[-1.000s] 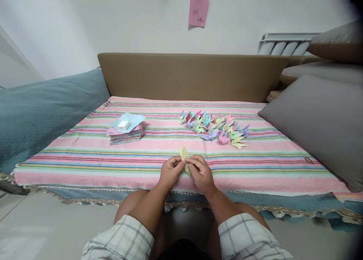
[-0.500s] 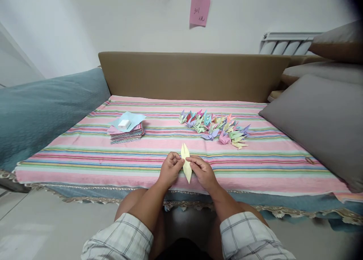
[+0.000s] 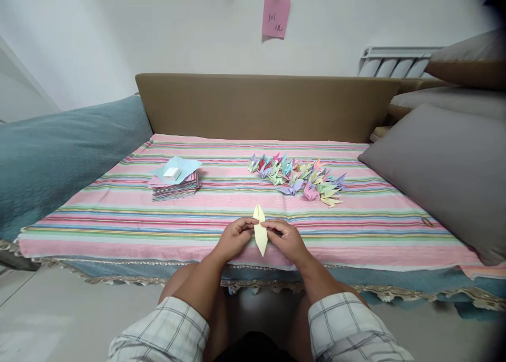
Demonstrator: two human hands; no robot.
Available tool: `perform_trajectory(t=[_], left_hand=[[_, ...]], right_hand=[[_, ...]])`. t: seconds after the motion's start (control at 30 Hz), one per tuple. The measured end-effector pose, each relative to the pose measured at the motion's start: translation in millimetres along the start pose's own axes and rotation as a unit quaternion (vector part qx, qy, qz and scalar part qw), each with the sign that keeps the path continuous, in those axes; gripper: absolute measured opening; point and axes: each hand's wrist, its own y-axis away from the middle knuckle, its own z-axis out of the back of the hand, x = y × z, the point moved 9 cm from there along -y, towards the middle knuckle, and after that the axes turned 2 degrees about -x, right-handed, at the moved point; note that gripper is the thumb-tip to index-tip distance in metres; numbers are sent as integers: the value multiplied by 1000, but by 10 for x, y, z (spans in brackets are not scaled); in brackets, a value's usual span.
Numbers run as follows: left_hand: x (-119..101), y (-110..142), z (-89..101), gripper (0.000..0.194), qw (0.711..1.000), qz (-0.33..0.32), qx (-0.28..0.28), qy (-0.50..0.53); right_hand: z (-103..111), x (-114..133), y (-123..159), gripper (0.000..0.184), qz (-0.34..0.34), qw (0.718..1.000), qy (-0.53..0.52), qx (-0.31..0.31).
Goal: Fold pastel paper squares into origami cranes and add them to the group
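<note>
A pale yellow folded origami paper (image 3: 261,240), long and diamond-shaped with a slit at its far tip, is held upright between my hands above the striped cloth. My left hand (image 3: 236,237) pinches its left edge near the middle. On the opposite edge my right hand (image 3: 288,240) grips it, fingertips on the front of the paper. Beyond my hands and to the right lies a cluster of folded paper cranes (image 3: 294,180) in several colours. To the left sits a stack of coloured paper squares (image 3: 176,188) with a small white box (image 3: 172,173) on top.
The striped cloth (image 3: 98,219) covers the sofa seat. A brown backrest (image 3: 261,106) stands behind it, with a blue armrest (image 3: 71,146) at left and grey cushions (image 3: 438,167) at right. A small brown loop (image 3: 427,222) lies near the cushion. A pink note (image 3: 275,17) hangs on the wall.
My left fingers have shifted up along the paper's left edge and straightened somewhat. Both hands still hold the paper, which stands slightly more upright. The camera view has shifted a little.
</note>
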Motion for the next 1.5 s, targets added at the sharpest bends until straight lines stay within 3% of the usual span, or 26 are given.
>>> perform_trajectory(t=[0.13,0.43,0.67,0.87,1.07,1.33,1.5], left_hand=[[-5,4,25,35,998,-38,-9,-46],[-153,19,25,15,985,-107,-43,-125],[-61,10,91,14,988,-66,-81,-115],[-10,5,118,15,989,-43,-99,-102],[-58,-1,62,16,994,-41,-55,-88],[8,14,108,17,990,-35,-111,-76],[73,18,127,20,990,4,-141,-20]], right_hand=[[36,-2,-4,19,2,1000,1,-17],[31,-7,3,17,9,1000,8,-10],[-64,-3,25,18,-41,999,-23,18],[-64,-198,77,21,-125,985,-108,-52],[-65,-193,73,18,-127,982,-125,-58],[-36,-195,64,24,-128,985,-100,-65],[-58,-205,81,26,-155,976,-125,-88]])
